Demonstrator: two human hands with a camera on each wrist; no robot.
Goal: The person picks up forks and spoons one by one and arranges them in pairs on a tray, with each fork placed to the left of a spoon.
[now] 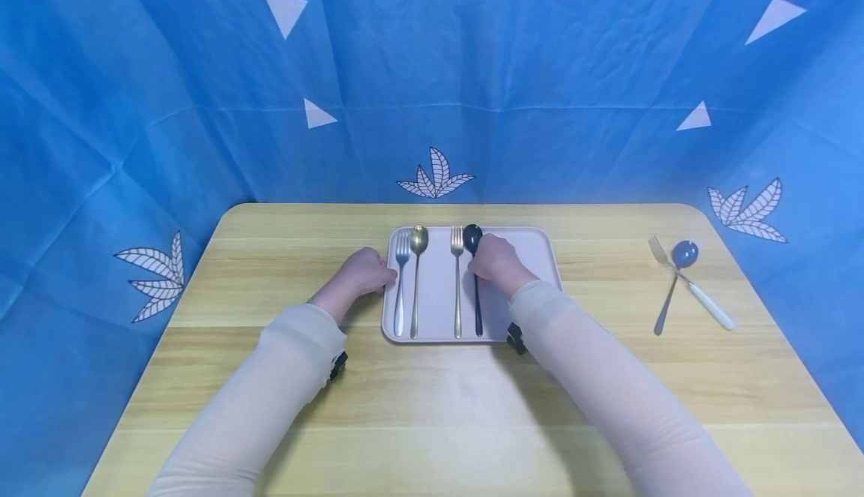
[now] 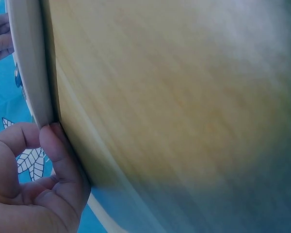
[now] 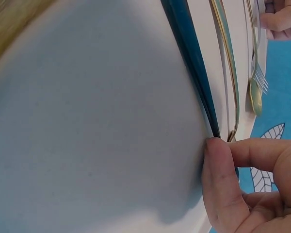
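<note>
My left hand (image 1: 364, 269) is at the left rim of a pale rectangular tray (image 1: 437, 287). In the left wrist view its thumb and finger pinch the tray's edge (image 2: 31, 63). Over the tray's right half, my right hand (image 1: 498, 261) pinches a black spoon (image 1: 478, 313) by its upper handle, bowl toward the back. The right wrist view shows thumb and forefinger on the dark spoon handle (image 3: 196, 68). Left of this spoon lies a gold fork (image 1: 457, 287). A gold spoon (image 1: 419, 239) and a silver fork (image 1: 400, 294) lie side by side on the tray's left part.
On the right of the wooden table (image 1: 459, 422), a fork with a white handle (image 1: 712, 307) crosses a silver spoon (image 1: 685, 254). A blue cloth (image 1: 432, 55) with white leaf and triangle prints hangs behind the table and along its sides.
</note>
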